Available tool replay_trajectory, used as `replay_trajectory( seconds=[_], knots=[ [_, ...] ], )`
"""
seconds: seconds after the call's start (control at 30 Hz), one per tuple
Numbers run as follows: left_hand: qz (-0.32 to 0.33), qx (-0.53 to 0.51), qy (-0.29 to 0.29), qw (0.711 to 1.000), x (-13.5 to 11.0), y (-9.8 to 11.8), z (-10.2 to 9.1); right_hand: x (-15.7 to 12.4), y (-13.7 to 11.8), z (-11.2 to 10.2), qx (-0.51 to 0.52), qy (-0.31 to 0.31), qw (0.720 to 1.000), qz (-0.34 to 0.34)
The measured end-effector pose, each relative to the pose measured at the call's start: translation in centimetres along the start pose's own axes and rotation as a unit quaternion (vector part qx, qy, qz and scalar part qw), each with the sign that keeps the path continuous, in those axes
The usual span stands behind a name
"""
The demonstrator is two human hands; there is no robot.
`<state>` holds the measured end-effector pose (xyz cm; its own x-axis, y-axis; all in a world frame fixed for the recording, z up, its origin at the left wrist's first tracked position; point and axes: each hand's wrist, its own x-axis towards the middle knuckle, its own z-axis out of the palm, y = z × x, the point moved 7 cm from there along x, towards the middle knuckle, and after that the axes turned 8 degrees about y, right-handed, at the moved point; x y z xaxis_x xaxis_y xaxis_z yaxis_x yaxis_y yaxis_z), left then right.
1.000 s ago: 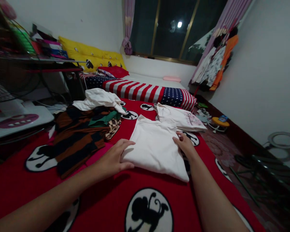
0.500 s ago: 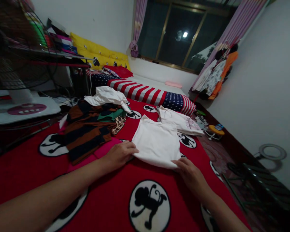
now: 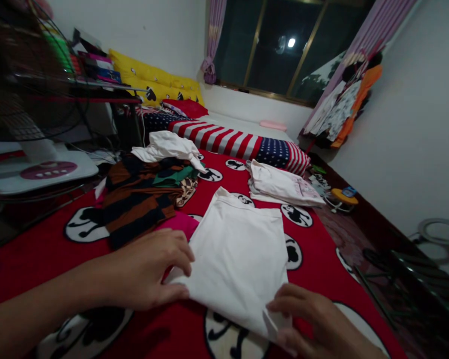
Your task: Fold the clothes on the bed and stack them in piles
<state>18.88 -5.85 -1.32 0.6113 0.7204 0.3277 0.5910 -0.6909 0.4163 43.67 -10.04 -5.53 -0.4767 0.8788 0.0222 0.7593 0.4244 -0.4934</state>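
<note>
A white shirt [image 3: 239, 249] lies folded flat on the red blanket, its near edge toward me. My left hand [image 3: 145, 269] curls over the shirt's near left corner, with white cloth between thumb and fingers. At the near right corner, my right hand [image 3: 310, 319] pinches the hem, and the cloth there creases and lifts a little. Beyond it to the right rests a stack of folded white clothes [image 3: 280, 184]. To the left sits a loose heap with a brown-and-black striped garment [image 3: 138, 199] and a crumpled white garment [image 3: 168, 147].
The red blanket [image 3: 262, 304] has monkey prints in white circles. A fan [image 3: 45, 169] stands at the left beside a shelf. Behind are a bed with a flag-patterned cover [image 3: 224, 142] and a window. A yellow stool [image 3: 344, 197] and hanging clothes [image 3: 344, 107] are at the right.
The white shirt has come toward me, away from the white stack, and its near part now reaches farther down. Both hands have moved nearer with its edge.
</note>
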Motion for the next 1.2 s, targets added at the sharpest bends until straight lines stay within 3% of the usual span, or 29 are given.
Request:
replay_trajectory(
  seconds=[0.07, 0.2, 0.3, 0.4, 0.5, 0.6, 0.73, 0.83, 0.9, 0.97, 1.03, 1.13, 1.2],
  knots=[
    [0.002, -0.024, -0.024, 0.999, 2.1, 1.1, 0.7, 2.3, -0.5, -2.1, 0.036, 0.082, 0.996, -0.013],
    [0.025, -0.02, 0.023, 0.999, 7.8, 1.6, 4.2, 8.1, 0.2, -3.7, -0.018, 0.222, 0.972, -0.074],
    [-0.023, 0.04, 0.01, 0.999, 10.7, -1.9, 8.6, 11.5, 4.3, -1.6, -0.144, 0.207, 0.967, -0.04],
    [-0.106, 0.095, 0.01, 0.99, 11.4, -6.5, 10.9, 12.2, 10.0, 0.0, -0.217, 0.175, 0.956, 0.089],
    [-0.158, 0.113, 0.023, 0.981, 11.0, -9.0, 11.1, 11.7, 12.5, 0.4, -0.238, 0.164, 0.946, 0.145],
    [-0.209, 0.115, 0.054, 0.97, 10.5, -10.3, 10.5, 11.4, 13.3, 0.0, -0.236, 0.184, 0.936, 0.184],
    [-0.227, 0.062, 0.114, 0.965, 10.6, -12.1, 9.6, 11.1, 13.7, -1.0, -0.207, 0.231, 0.927, 0.212],
    [-0.246, -0.08, 0.217, 0.941, 10.5, -14.2, 8.2, 9.7, 10.8, -2.1, -0.144, 0.305, 0.925, 0.175],
    [-0.262, -0.216, 0.296, 0.893, 10.1, -15.7, 7.3, 8.5, 6.2, -1.6, -0.1, 0.31, 0.944, 0.061],
    [-0.273, -0.303, 0.346, 0.845, 9.7, -16.7, 6.8, 7.2, 0.6, 1.1, -0.084, 0.213, 0.971, -0.075],
    [-0.272, -0.33, 0.362, 0.828, 9.6, -16.9, 6.6, 5.7, -3.6, 5.0, -0.105, 0.1, 0.975, -0.169],
    [-0.266, -0.344, 0.363, 0.824, 9.7, -16.8, 6.8, 4.9, -5.2, 8.3, -0.176, 0.095, 0.966, -0.164],
    [-0.262, -0.354, 0.363, 0.821, 9.8, -16.8, 7.0, 5.2, -4.5, 8.8, -0.203, 0.127, 0.959, -0.15]
  ],
)
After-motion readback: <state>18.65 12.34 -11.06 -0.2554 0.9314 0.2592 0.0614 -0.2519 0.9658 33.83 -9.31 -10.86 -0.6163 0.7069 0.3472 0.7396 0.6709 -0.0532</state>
